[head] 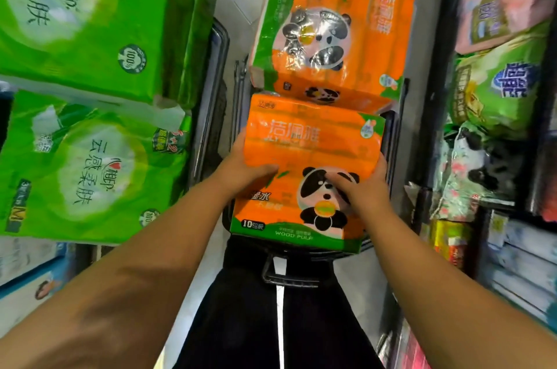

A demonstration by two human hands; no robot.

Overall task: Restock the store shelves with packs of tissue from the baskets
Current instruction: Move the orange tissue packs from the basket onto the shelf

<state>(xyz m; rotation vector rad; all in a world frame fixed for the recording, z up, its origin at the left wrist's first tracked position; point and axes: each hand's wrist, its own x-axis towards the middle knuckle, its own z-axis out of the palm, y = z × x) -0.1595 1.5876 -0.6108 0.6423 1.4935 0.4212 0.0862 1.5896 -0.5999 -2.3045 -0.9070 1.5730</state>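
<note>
Two hands on one pack, all seen from the head camera looking straight down. The near orange pack (301, 145), panda printed on its face, sits over the near end of the black basket (393, 139). The left hand (244, 169) grips its left edge, thumb lying across the top face and the fingers wrapped out of sight underneath. The right hand (366, 187) clamps the right edge, thumb pressed over the panda's head, so both sets of fingers are grasping that pack.

At the far end of the basket a second orange pack (334, 27) leans tilted, its lower edge touching the top of the held one. The basket's handle (286, 278) hangs at the near rim, just above black trousers (241, 323). A second dark basket rim (215, 91) runs alongside on the left.

On the left shelf two big green packs (84, 15) are stacked, one above the other. The right shelf (437, 67) holds a pink pack (506, 3) above a green pack (500, 91), with more wrapped goods below, too blurred to name.
</note>
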